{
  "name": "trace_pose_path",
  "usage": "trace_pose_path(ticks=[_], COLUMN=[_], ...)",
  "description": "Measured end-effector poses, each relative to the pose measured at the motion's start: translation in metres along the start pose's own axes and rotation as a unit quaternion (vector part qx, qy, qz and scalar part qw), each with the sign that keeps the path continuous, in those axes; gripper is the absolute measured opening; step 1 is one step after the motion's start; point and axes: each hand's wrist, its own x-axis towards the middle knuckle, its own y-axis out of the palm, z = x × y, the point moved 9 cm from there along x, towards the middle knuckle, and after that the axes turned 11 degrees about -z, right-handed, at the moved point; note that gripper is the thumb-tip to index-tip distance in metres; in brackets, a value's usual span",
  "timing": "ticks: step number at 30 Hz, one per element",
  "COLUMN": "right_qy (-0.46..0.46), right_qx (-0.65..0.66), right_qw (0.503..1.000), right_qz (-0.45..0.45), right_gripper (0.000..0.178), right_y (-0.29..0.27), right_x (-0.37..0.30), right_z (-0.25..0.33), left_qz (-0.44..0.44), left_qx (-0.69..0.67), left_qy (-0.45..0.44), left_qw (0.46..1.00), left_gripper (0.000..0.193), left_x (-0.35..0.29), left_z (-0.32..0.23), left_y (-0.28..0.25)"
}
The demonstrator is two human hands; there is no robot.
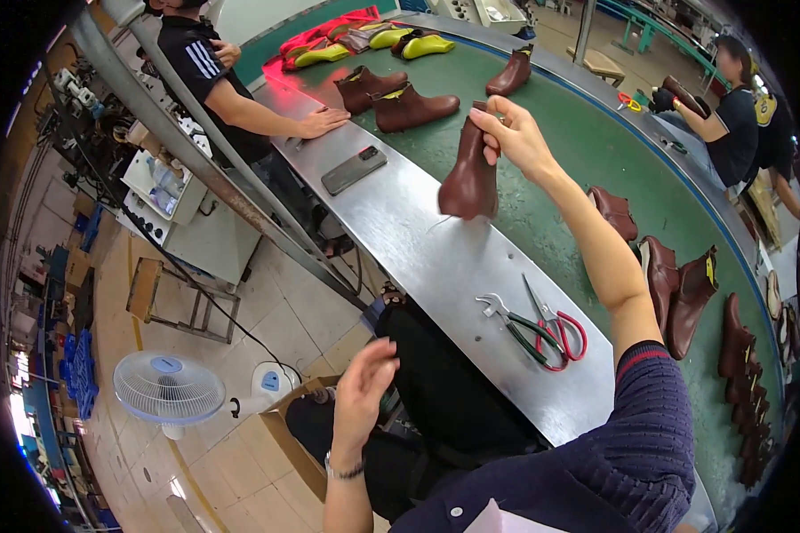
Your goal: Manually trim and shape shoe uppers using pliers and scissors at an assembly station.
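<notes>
My right hand (pixel 516 138) is closed on the upper end of a brown leather ankle boot (pixel 469 178), which hangs over the steel edge of the bench. A thin thread seems to trail from the boot's lower end. Held low over my lap, my left hand (pixel 364 391) is empty, its fingers loosely bent. On the steel strip (pixel 436 275) lie cutting pliers with a dark green and a red handle (pixel 517 327) and red-handled scissors (pixel 551 318), close together. A dark phone (pixel 354 170) rests farther along the same strip.
More brown boots (pixel 413 108) stand on the green belt (pixel 560 147), with yellow-green shoes (pixel 427 46) beyond. At the left, a co-worker's hand (pixel 324 122) rests on the bench. Another person (pixel 733 124) sits opposite. A fan (pixel 171 388) and cardboard box (pixel 307 444) are at floor level.
</notes>
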Motion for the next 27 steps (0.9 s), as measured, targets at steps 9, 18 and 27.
trace_pose_path(ticks=[9,18,27], right_qy=[0.086,0.084,0.094], right_qx=[0.106,0.136,0.079], right_qw=[0.973,0.967,0.966], right_qz=[0.188,0.198,0.227], right_gripper=[0.029,0.03,0.088], right_y=[0.061,0.092,0.067], right_x=[-0.089,-0.103,-0.126], right_z=[0.047,0.025,0.011], left_qz=[0.029,-0.004,0.003], left_qx=[0.177,0.086,0.147], left_qy=[0.26,0.237,0.239], left_qw=[0.949,0.968,0.96], left_gripper=[0.085,0.085,0.083], left_x=[0.054,0.056,0.055], left_z=[-0.087,-0.069,-0.069], left_y=[0.082,0.064,0.068])
